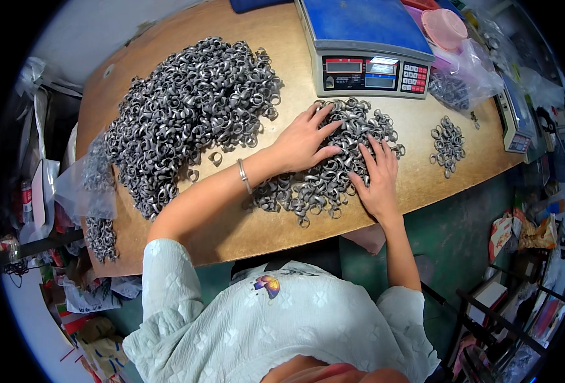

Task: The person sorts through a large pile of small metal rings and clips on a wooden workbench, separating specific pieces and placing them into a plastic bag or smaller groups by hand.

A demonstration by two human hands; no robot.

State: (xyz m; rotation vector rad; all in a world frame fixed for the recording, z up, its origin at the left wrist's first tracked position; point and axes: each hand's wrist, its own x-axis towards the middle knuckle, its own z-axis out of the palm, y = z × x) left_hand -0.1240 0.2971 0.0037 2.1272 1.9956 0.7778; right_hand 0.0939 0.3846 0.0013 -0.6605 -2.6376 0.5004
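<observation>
Both hands rest on a middle-sized pile of grey metal rings near the table's front edge. My left hand, with a silver bangle at its wrist, lies across the pile's upper left side, fingers spread over the rings. At the pile's right side is my right hand, its fingers stretched out and touching the rings. Neither hand grips a ring that I can see. A much larger heap of the same rings covers the table's left part, and a small cluster of rings lies to the right.
Behind the middle pile stands a blue-topped digital scale on the brown table. Plastic bags and a pink basket crowd the back right, near a second scale. A clear bag of rings sits at the left edge.
</observation>
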